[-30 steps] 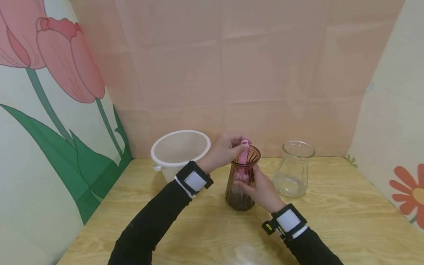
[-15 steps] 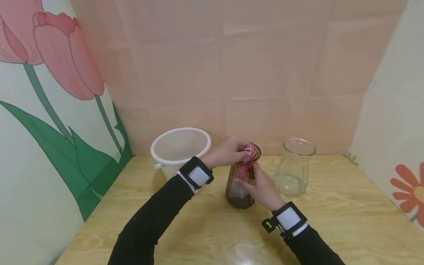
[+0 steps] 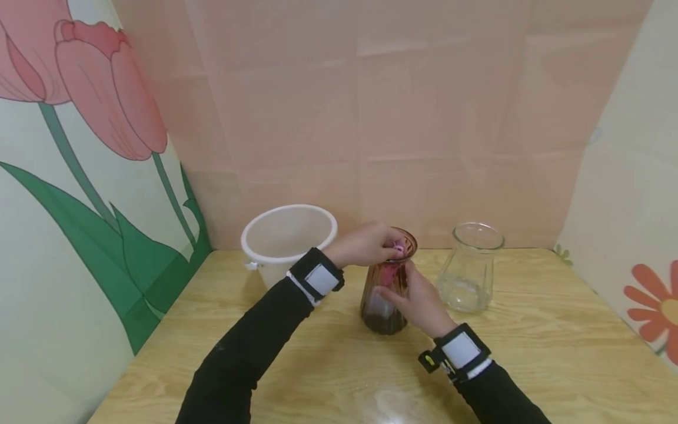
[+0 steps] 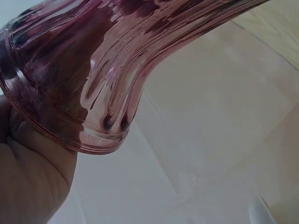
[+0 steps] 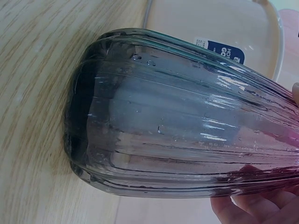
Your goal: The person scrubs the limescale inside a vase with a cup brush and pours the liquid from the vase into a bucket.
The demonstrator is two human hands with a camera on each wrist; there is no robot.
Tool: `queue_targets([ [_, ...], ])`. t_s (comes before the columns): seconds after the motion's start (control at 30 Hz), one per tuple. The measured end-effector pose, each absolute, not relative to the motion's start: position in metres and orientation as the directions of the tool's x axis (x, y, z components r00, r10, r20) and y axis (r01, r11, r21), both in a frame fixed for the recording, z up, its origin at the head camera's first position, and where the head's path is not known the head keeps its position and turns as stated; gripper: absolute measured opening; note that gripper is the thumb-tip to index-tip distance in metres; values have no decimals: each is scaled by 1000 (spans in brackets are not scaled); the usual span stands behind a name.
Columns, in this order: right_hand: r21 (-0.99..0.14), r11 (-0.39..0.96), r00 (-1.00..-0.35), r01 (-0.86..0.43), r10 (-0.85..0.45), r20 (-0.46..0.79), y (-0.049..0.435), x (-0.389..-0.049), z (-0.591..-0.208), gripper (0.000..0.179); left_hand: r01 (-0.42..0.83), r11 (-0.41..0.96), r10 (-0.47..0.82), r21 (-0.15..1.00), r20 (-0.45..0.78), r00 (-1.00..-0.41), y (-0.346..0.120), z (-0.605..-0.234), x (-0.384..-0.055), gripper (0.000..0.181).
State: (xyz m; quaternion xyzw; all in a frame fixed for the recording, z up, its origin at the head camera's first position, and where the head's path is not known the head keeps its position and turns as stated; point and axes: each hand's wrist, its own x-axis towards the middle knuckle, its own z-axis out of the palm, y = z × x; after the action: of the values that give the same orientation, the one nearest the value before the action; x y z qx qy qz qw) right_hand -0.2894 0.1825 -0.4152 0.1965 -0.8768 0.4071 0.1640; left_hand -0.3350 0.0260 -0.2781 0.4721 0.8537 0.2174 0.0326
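Observation:
A ribbed glass vase (image 3: pixel 384 300), reddish at the flared mouth and grey toward the base, stands on the wooden table. My right hand (image 3: pixel 424 303) grips its side, with the thumb across the front. At the mouth, my left hand (image 3: pixel 365 244) pinches the looped pink handle of a bottle brush (image 3: pixel 398 249). The rest of the handle shows pink through the glass. The right wrist view has the brush's pale head (image 5: pixel 173 112) deep in the vase, blurred by the ribs. In the left wrist view, the vase's rim (image 4: pixel 98 149) partly hides the left hand (image 4: pixel 35 172).
Left of the vase stands a white bucket (image 3: pixel 254 259) with a thick rim, close by the left forearm. A clear glass vase (image 3: pixel 466 282) stands behind and right of my right hand. The pink backdrop (image 3: pixel 434 147) rises at the table's (image 3: pixel 328 365) back edge.
My left hand has pushed the brush lower, so its pink handle has sunk from above the rim into the mouth. The right hand keeps its hold on the vase.

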Motion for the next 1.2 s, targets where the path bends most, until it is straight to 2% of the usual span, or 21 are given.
queue_targets([
  [0.37, -647, 586, -863, -488, -215, 456, 182, -291, -416, 79, 772, 502, 793, 391, 149, -591, 25, -280, -334, 20],
  [0.63, -639, 590, -859, -494, -219, 463, 182, -292, -416, 82, 718, 536, 721, 444, 203, -663, 24, -283, -330, 13],
  [0.83, -643, 595, -866, -482, -210, 455, 183, -293, -417, 81, 686, 463, 640, 562, 323, -697, 23, -290, -327, 13],
  [1.2, -647, 593, -867, -479, -204, 455, 182, -293, -417, 78, 692, 340, 544, 637, 467, -697, 18, -293, -324, 19],
])
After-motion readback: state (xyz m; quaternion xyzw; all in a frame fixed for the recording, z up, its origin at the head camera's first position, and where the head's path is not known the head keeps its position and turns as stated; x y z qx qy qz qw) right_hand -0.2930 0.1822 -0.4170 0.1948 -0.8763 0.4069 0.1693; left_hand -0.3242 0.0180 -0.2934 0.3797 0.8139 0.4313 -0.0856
